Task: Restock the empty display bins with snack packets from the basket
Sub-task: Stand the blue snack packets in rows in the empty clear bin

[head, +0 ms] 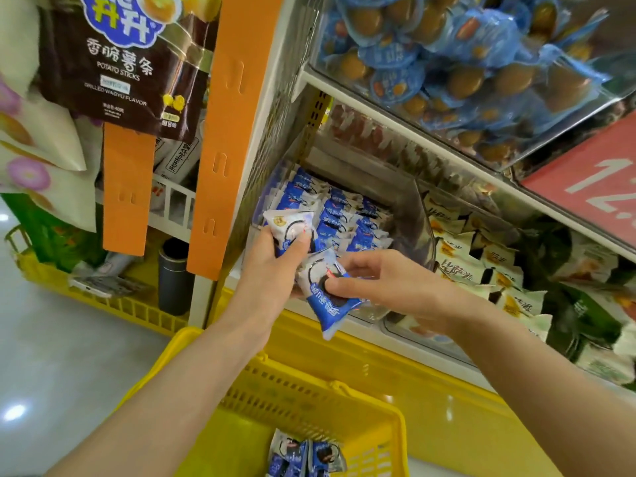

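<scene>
At the shelf front, the left hand (272, 261) grips one packet (287, 228) and the right hand (373, 277) pinches a second packet (327, 297), both just before the part-filled clear bin (411, 215). Spare packets (303, 454) lie in the yellow basket (309, 397) below. An orange strip (223, 132) hangs left, egg packs (447, 49) sit above, and the pale floor (51, 346) shines.

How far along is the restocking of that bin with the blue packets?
Done: the clear bin already holds rows of blue packets on its left side. In hand: the left hand grips a first packet at the bin's edge, and the right hand pinches a second packet. Left: the bin's right side looks bare, and a few spare packets lie in the yellow basket.
</scene>
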Available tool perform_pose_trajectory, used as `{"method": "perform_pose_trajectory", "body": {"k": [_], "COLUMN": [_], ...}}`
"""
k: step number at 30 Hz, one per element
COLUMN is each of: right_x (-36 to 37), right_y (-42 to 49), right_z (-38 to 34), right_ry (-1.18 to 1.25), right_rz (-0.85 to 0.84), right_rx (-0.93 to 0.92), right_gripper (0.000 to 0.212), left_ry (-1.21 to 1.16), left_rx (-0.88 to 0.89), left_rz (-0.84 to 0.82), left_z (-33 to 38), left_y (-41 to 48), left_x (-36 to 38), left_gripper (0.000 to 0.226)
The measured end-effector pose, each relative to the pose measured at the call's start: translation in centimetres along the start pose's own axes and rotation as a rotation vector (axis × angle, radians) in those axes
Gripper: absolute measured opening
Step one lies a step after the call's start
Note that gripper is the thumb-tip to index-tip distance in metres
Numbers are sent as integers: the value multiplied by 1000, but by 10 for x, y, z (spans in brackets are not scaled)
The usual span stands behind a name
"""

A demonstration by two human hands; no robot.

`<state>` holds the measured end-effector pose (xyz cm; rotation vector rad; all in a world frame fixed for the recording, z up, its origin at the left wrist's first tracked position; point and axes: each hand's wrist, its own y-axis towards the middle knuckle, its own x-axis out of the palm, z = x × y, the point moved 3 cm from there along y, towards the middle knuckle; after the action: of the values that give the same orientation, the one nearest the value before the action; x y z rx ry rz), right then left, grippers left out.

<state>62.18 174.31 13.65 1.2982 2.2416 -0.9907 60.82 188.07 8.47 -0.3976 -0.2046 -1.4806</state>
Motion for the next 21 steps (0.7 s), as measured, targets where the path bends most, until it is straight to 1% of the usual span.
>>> {"method": "perform_pose_trajectory", "body": {"k": [3, 5, 7, 9, 10, 12, 13, 14, 16, 17, 18, 21], "right_x": [-7, -9, -8, -4, -1, 1, 0, -2, -6, -8, -9, -8], "right_y": [-4, -5, -6, -6, -7, -9, -11, -13, -17, -18, -18, -22], "right_z": [5, 8, 9, 7, 6, 7, 6, 4, 2, 2, 1, -3], "right_ry": [138, 336, 554, 713, 780, 846, 806, 680, 243, 79, -4, -53], "right_rz": [109, 203, 247, 243, 226, 185, 175, 174, 190, 195, 184, 77], "right_rx": [11, 19, 10, -12, -24, -50, -55, -58, -51, -53, -61, -77], "right_gripper": [19, 21, 24, 28, 35, 55, 59, 55, 37, 31, 28, 25], "left_ry": [-53, -105, -108, -73, -59, -53, -45, -18, 85, 136, 175, 194], "left_rx": [-66, -117, -130, -110, -90, -29, 4, 44, 144, 188, 218, 238], "left_rz": [-5, -54, -157, -195, -184, -132, -105, -83, -57, -54, -56, -65], "left_z": [1, 0, 0, -1, 0, 3, 5, 6, 9, 11, 12, 12], "left_y": [0, -2, -7, -10, -10, -7, -4, -2, -1, -1, -2, -3], "left_x": [-4, -4, 2, 5, 4, 0, -3, -6, -10, -10, -9, -8], "left_gripper": [27, 31, 45, 63, 64, 47, 38, 32, 23, 20, 21, 22]}}
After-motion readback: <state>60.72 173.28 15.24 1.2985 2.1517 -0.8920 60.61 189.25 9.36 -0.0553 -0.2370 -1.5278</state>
